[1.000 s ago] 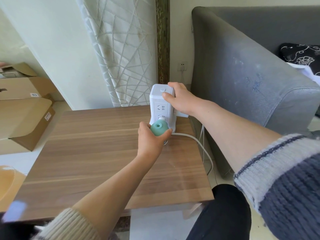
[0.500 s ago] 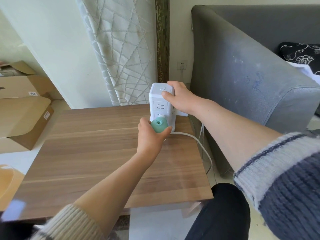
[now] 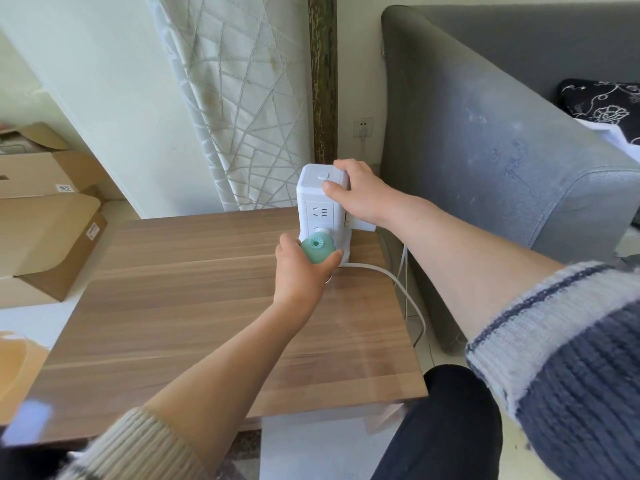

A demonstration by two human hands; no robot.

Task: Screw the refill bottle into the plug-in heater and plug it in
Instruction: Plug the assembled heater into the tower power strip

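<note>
The left hand (image 3: 301,271) has its fingers wrapped round the small, light-looking green heater (image 3: 318,249), best gripped by its rounded body, while the right hand (image 3: 360,195) clasps the tall, tippy socket tower (image 3: 317,206).

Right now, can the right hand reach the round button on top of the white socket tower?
Probably yes. The right hand already grips the socket tower at its top, thumb lying just below the button, and nothing covers it.

I'm in a home living room: a grey sofa (image 3: 502,140) stands right of my grip, a patterned curtain (image 3: 239,98) hangs beyond it, and cardboard boxes (image 3: 45,209) sit on the floor far left.
</note>
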